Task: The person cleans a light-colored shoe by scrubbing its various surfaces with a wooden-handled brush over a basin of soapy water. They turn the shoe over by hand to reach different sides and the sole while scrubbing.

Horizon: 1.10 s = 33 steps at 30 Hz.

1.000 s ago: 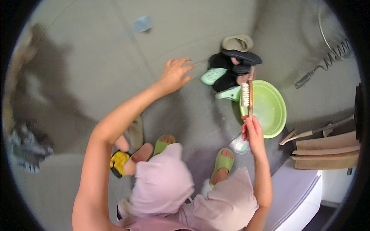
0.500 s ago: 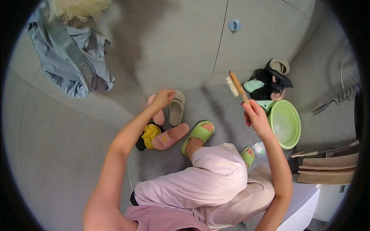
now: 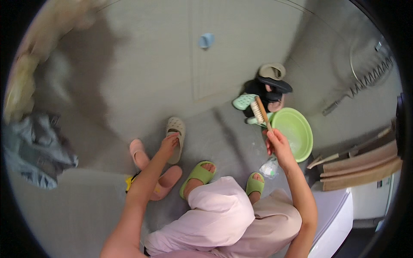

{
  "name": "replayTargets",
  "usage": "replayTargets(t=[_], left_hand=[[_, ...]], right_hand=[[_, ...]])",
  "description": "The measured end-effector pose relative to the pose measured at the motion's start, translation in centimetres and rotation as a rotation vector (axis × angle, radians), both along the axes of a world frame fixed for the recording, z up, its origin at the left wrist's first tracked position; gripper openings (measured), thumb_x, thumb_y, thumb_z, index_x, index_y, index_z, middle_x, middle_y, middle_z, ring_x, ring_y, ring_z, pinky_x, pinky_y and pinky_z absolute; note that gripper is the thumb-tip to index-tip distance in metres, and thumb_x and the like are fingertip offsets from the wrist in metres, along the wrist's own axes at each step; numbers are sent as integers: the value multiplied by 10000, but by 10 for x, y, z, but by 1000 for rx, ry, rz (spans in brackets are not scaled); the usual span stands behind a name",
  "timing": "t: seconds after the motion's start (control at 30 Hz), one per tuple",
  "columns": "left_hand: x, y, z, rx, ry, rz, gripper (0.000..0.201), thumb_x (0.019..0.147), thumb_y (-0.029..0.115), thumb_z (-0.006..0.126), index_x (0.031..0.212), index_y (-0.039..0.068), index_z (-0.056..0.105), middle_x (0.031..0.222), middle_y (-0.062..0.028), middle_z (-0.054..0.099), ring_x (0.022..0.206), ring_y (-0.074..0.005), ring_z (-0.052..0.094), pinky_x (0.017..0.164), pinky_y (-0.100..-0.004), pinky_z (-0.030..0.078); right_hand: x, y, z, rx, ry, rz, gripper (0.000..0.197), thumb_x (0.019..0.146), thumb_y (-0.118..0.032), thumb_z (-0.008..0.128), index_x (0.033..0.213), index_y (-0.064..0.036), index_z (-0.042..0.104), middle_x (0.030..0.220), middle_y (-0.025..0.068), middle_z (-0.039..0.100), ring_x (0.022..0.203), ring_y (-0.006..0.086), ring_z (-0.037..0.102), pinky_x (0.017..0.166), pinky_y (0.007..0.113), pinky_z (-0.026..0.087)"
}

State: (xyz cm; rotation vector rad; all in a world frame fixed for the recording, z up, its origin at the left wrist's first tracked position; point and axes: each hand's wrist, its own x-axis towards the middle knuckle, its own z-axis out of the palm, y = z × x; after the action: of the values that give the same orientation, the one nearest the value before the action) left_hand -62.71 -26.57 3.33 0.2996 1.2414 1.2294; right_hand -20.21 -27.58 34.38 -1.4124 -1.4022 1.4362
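Note:
My right hand (image 3: 278, 145) is closed round the handle of a wooden scrubbing brush (image 3: 260, 112) with pale bristles, held up in front of the green basin. My left hand (image 3: 169, 143) reaches to a beige clog (image 3: 175, 125) with holes in its toe. Its fingers are at the clog's opening and appear to grip the edge; the thumb side is partly hidden. Beside my left forearm are two pink slippers, one (image 3: 138, 154) farther off and one (image 3: 168, 180) nearer, the latter partly covered by the arm. A yellow and black thing (image 3: 129, 183) shows behind that arm.
A green basin (image 3: 301, 122) with whitish water stands at the right, beside a pile of shoes with a mint clog (image 3: 245, 102). A clear plastic bag (image 3: 269, 167) lies near my foot in a green slipper (image 3: 254, 184). Grey clothing (image 3: 38, 150) hangs at the left.
The view has swung to the right. My left hand has gone from beside the beige clog's toe to its opening. The brush stays in my right hand.

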Motion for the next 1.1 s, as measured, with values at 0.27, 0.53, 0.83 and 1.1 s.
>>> replayTargets(t=[0.27,0.53,0.83,1.1], left_hand=[[206,106,215,458,99,-768,337,986,161,552,1288,27,619,1245,-43,611,1128,-162,573,1043,-305,421],[485,193,183,507,306,-1306,411,955,138,549,1349,22,569,1327,-96,581,1223,-185,540,1069,-324,408],[610,213,33,1134,1158,-1377,611,845,109,611,1424,16,441,1556,-272,231,1383,-464,314,1135,-472,326],[604,194,90,708,1562,-2166,442,854,272,631,1226,33,629,1289,-255,567,1255,-365,517,996,-459,456]], right_hand=[[119,30,-2,218,381,-549,316,1045,-328,477,1130,-43,584,674,-20,505,491,67,452,454,214,354],[217,-16,-116,177,536,-1050,304,1050,-325,468,1134,-49,567,635,-17,459,488,80,406,443,236,302],[252,-25,-175,-15,555,-1168,332,1034,-349,499,1118,-38,578,633,-17,454,488,81,404,448,236,307],[276,-44,-192,-81,499,-1188,300,1033,-323,506,1135,-50,578,630,-12,460,483,87,400,453,239,307]])
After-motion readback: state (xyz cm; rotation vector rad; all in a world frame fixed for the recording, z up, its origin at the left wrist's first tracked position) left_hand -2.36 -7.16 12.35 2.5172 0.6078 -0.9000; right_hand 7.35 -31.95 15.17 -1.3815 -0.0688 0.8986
